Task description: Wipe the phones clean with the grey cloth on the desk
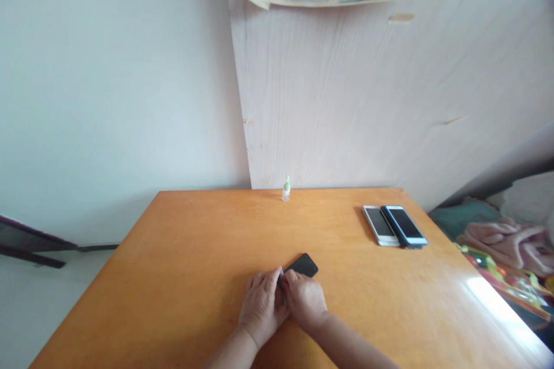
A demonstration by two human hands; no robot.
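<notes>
A black smartphone [306, 264] lies at a slant on the wooden table in front of me, its far right end showing. Both hands cover the rest of it. My left hand [261, 305] is closed around the phone's near left part, thumb along its side. My right hand [306, 301] crosses over the phone with fingers curled in a pinch against its edge, close to the left fingertips. Whatever those right fingers pinch is hidden or too small to name.
A small clear bottle with a pale green nozzle [286, 189] stands at the table's [199, 242] back edge. To the right lie a white phone [381, 226] and a blue-cased phone [405, 226]. Walls rise behind; pink cloth [506, 245] is heaped beyond the right edge.
</notes>
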